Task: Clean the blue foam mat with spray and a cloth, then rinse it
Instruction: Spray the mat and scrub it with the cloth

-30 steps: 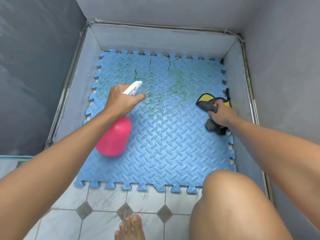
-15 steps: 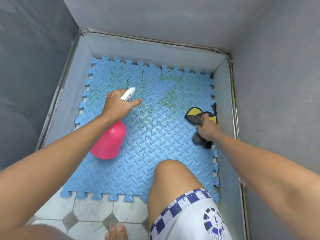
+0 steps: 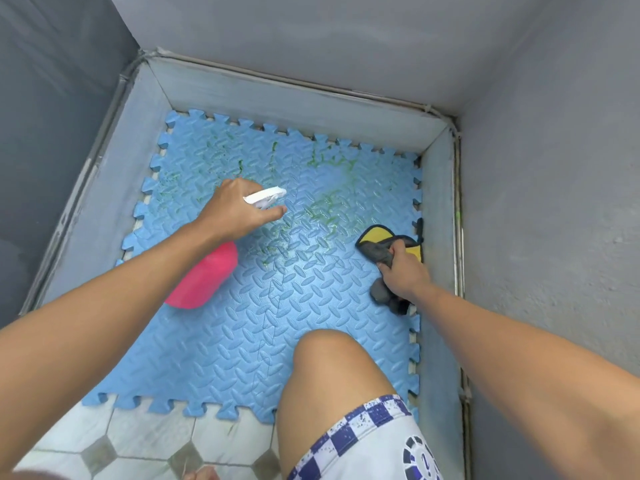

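Observation:
The blue foam mat (image 3: 242,341) lies flat on the floor of a walled corner, with green stains across its far half. My left hand (image 3: 239,213) grips a pink spray bottle (image 3: 204,275) by its white trigger head, index finger on the trigger, nozzle aimed at the stained area. My right hand (image 3: 401,271) is closed on a grey and yellow cloth (image 3: 375,239) at the mat's right edge, resting on the mat.
Low grey concrete walls (image 3: 311,95) fence the mat on the left, far and right sides. White floor tiles (image 3: 145,441) with grey diamonds lie in front of the mat. My bare right knee (image 3: 332,368) juts over the mat's near right part.
My knee has come forward over the mat and the view has shifted. Both hands keep their hold; the bottle and the cloth stay roughly where they were on the mat.

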